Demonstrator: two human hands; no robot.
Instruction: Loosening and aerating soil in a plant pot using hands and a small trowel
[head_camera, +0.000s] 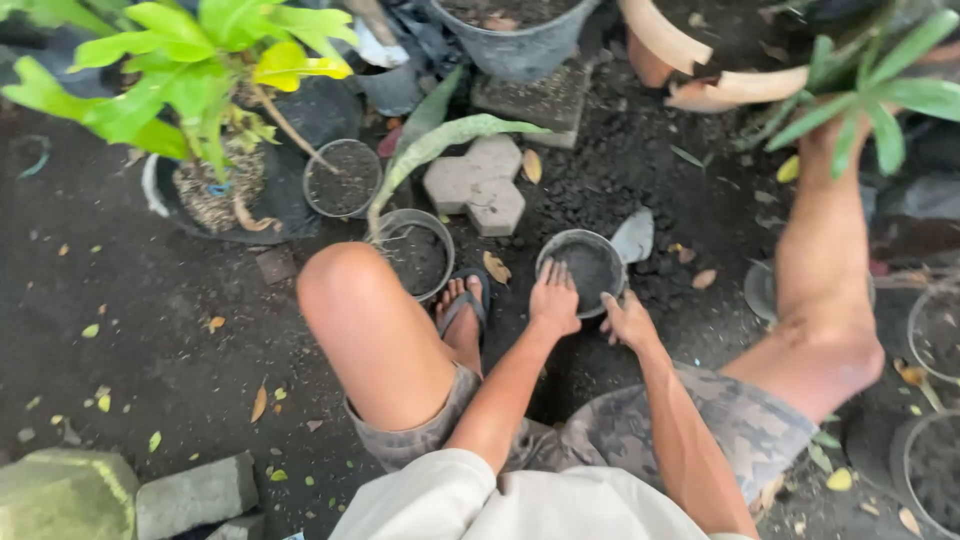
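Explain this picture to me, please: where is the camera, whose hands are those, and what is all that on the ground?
There is one picture, taken by a camera worn on a person's head, looking down at their own body. The person squats on dark soil, knees spread. Their left hand and right hand both rest on the rim of a small round pot filled with dark soil; neither lifts it. A grey trowel-like blade lies just beyond it. Near the sandalled foot stands another soil-filled pot. Further off are a grey paving stone and a leafy potted plant.
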